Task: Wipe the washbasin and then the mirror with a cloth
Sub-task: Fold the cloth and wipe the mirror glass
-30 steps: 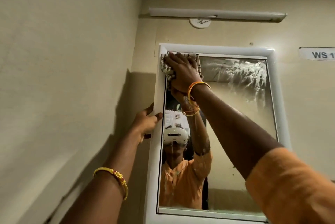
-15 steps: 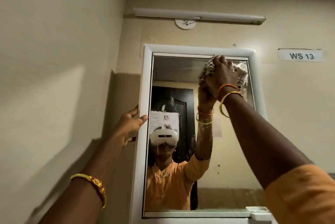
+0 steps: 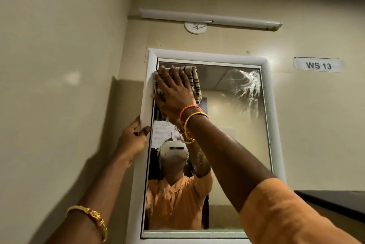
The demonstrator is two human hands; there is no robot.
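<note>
Pressing flat against the glass, the right hand spreads its fingers over a folded beige cloth with dark brown stripes, pinning it to the upper left corner of the rectangular wall mirror in a white frame; the palm bears on the fabric and no fingers curl around it. An orange thread band and a thin gold bangle circle that wrist, and an orange sleeve covers the upper arm. White smeary streaks mark the glass at the upper right. The left hand grips the frame's left edge, thumb on the front face and fingers wrapped behind it, with an ornate gold bracelet on the forearm. Above the mirror hangs a long white tube light; to the right, a label reading "WS 13" sticks to the cream wall. The washbasin is out of the head view.
</note>
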